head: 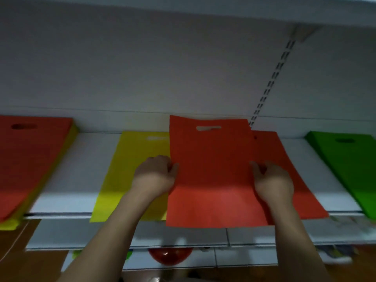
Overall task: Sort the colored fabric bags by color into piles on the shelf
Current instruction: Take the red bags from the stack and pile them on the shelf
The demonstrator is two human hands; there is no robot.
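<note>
An orange fabric bag [211, 171] with a cut-out handle is held above the white shelf [81, 171]. My left hand [156, 176] grips its left edge and my right hand [272, 180] grips its right edge. Under it, to the right, lies another orange bag [284, 159]. A yellow bag [132, 169] lies flat to its left, partly covered. At the far left, a mixed pile has an orange bag [30, 155] on top of yellow ones [10, 223]. A green pile [350, 165] lies at the far right.
An upper shelf [203, 9] overhangs the space. A slotted upright rail [270, 82] runs down the back wall. Below the shelf's front edge, a red round object [169, 256] and other blurred goods sit on a lower level.
</note>
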